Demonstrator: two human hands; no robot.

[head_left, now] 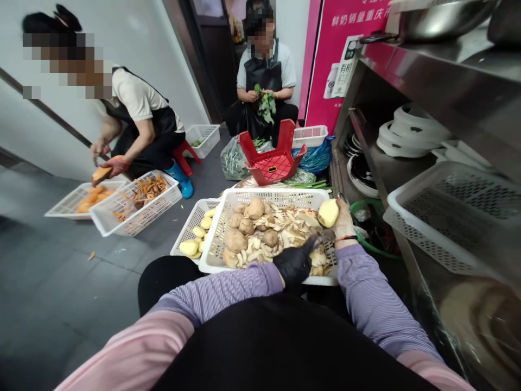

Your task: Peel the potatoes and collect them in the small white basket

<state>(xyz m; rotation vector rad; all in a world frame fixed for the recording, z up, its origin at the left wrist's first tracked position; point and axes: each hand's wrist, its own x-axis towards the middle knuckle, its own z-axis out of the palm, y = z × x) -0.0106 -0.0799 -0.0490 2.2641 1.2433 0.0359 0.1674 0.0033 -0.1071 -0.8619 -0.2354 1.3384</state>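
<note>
My right hand, bare with an orange band at the wrist, grips a yellow, largely peeled potato above the right side of a white basket. A black glove covers my left hand, which is over the basket's near edge. Its fingers and a dark shape beside them are smeared by motion; what it holds, if anything, is unclear. The white basket bears brown unpeeled potatoes and many peelings. Peeled yellow potatoes lie in a lower basket to its left.
A red upturned stool stands beyond the basket. On the left a person works over two white baskets; another person handles leafy greens behind. Metal shelving with a stacked basket borders the right side.
</note>
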